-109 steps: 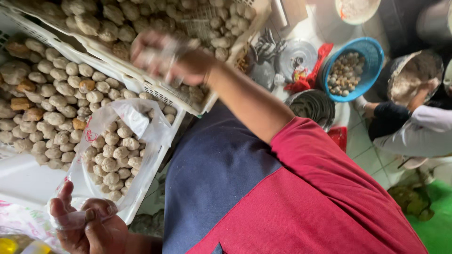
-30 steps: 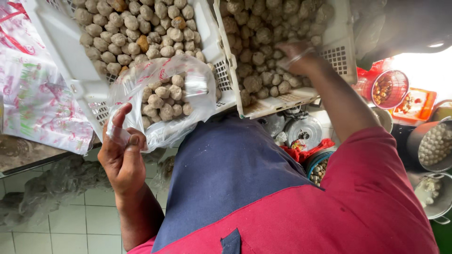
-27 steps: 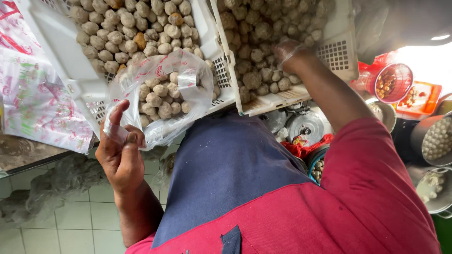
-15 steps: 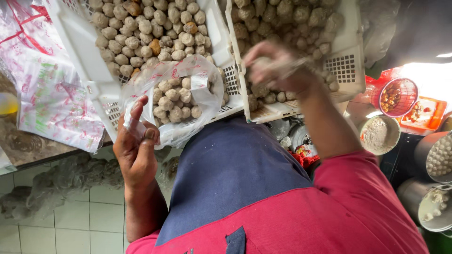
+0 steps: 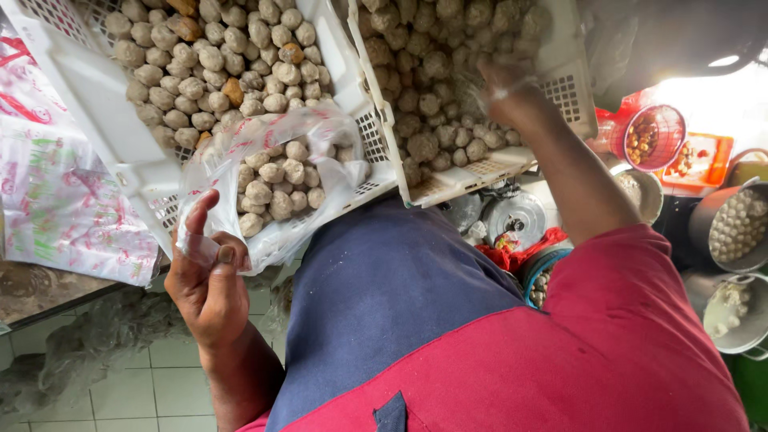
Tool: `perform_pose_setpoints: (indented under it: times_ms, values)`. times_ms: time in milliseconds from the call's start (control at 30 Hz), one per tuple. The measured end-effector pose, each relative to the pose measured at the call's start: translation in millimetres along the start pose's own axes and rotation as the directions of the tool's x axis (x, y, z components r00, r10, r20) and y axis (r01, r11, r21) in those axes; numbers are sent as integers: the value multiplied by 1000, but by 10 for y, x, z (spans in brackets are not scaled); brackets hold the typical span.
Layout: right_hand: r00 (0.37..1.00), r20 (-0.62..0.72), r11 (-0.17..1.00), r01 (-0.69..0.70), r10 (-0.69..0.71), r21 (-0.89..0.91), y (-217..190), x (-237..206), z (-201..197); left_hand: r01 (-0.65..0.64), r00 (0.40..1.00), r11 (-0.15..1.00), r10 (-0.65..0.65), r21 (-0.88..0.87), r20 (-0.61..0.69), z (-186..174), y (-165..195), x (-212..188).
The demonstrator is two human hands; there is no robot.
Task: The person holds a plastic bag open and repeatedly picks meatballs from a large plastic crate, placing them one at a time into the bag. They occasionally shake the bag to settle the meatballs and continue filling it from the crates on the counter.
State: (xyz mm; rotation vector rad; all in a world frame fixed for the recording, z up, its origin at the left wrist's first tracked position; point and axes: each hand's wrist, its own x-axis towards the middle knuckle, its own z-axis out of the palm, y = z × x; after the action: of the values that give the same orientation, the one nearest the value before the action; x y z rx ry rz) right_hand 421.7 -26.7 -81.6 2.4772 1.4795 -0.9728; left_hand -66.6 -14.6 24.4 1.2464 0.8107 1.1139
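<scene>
1. A red shirt [image 5: 640, 344] and blue apron [image 5: 384, 320] fill the near foreground.
2. The edge of a clear bag [image 5: 272, 180] is pinched by the left hand [image 5: 210, 276]; the bag is part-filled with brown balls and rests on the near rim of the left crate [image 5: 96, 104].
3. The right hand [image 5: 508, 84] is laid among the balls in the right crate [image 5: 572, 96]; it is blurred, so its grip cannot be told.
4. Metal pots [image 5: 732, 228] of balls are seen at the right.

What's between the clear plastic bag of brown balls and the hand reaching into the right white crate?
In the head view, the white crate walls separate the clear plastic bag from the right hand.
</scene>
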Motion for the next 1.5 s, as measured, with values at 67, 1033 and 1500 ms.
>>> perform_pose_setpoints:
  times_ms: [67, 1033, 1500]
  values:
    - [993, 102, 923, -10, 53, -385, 198, 115, 125, 1, 1000, 1000, -2, 2, 4, -6, 4, -7]
    - [919, 328, 856, 343, -219, -387, -69, 219, 235, 25, 994, 999, -29, 37, 110, -61, 197, 129]
    - [567, -266, -199, 178, -779, 964, -1270, -690, -108, -125, 960, 951, 44, 282, 277, -53, 366, 383]
